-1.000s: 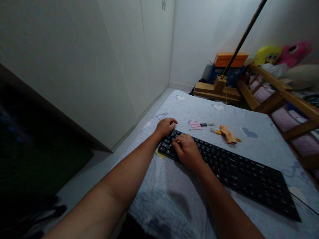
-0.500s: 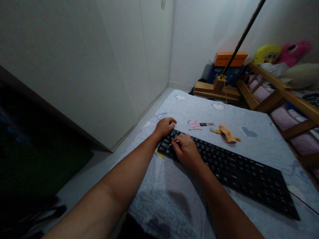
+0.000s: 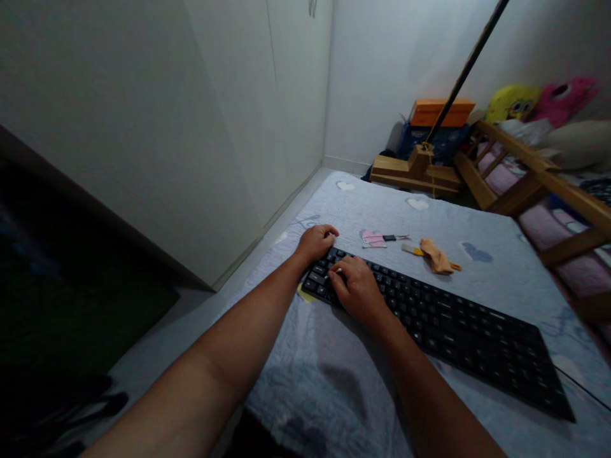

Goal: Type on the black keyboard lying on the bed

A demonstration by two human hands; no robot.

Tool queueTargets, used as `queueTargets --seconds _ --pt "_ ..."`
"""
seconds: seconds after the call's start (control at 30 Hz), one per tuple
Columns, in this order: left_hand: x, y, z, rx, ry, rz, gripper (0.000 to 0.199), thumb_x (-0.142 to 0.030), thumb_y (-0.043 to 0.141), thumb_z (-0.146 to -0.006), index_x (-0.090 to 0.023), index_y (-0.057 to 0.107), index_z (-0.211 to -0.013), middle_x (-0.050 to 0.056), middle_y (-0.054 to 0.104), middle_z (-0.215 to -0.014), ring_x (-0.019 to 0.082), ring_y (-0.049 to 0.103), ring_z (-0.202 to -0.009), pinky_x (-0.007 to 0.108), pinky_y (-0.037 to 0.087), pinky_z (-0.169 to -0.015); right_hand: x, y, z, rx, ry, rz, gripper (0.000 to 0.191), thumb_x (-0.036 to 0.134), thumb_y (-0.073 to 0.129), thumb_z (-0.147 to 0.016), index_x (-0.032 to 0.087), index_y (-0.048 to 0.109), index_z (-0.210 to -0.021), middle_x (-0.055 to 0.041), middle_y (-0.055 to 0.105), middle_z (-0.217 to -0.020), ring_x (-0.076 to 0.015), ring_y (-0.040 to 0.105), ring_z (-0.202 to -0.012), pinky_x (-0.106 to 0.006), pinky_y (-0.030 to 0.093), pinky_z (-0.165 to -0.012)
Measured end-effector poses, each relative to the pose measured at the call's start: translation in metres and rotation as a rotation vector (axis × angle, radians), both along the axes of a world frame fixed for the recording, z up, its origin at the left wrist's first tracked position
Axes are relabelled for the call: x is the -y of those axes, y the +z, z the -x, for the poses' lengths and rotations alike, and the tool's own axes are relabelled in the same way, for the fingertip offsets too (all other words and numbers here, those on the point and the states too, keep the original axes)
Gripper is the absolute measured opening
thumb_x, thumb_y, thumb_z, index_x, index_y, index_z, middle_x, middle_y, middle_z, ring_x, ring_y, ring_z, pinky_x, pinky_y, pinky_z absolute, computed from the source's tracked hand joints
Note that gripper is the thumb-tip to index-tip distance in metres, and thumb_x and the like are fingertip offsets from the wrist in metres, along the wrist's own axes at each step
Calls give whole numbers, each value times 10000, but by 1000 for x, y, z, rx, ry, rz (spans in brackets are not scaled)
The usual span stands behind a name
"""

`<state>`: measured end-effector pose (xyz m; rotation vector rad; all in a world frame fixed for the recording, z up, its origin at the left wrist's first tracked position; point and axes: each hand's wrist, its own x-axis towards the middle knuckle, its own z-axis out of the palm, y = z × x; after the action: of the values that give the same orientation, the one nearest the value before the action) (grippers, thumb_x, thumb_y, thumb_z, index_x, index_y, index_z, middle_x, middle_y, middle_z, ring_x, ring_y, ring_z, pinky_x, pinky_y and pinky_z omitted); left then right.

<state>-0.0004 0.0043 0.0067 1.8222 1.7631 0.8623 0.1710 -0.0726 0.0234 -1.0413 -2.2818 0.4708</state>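
A black keyboard (image 3: 458, 337) lies slantwise on a pale blue quilted cover (image 3: 334, 375). At its far left corner rests my left hand (image 3: 317, 243), loosely curved with a gap between thumb and fingers and nothing seen in it. My right hand (image 3: 357, 285) is over the left part of the keys, its fingers pinched on a thin white stick that looks like a cotton swab (image 3: 339, 270). Beyond the keyboard lie a tool with a black grip (image 3: 389, 238), another thin white swab (image 3: 375, 247) and an orange cloth (image 3: 435, 257) around a yellow-handled brush (image 3: 418, 252).
A tall pale cabinet (image 3: 229, 127) stands along the left. At the back are a wooden base (image 3: 394, 166) with a slanting dark pole (image 3: 465, 73) and an orange box (image 3: 442, 113). A wooden rail (image 3: 563, 184) runs along the right, with plush toys (image 3: 513, 102) behind it. A cable leaves the keyboard's right end.
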Motion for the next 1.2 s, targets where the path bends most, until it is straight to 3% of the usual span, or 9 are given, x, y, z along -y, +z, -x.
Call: queueTargets --seconds 1.2 --pt "1 2 -1 14 5 14 333 -205 556 -839 -172 803 -1060 30 755 -820 193 673 -800 295 526 -806 0 1 0 2 -3 18 174 159 575 -949 210 681 -820 -78 697 -857 -251 588 -877 -375 440 -840"
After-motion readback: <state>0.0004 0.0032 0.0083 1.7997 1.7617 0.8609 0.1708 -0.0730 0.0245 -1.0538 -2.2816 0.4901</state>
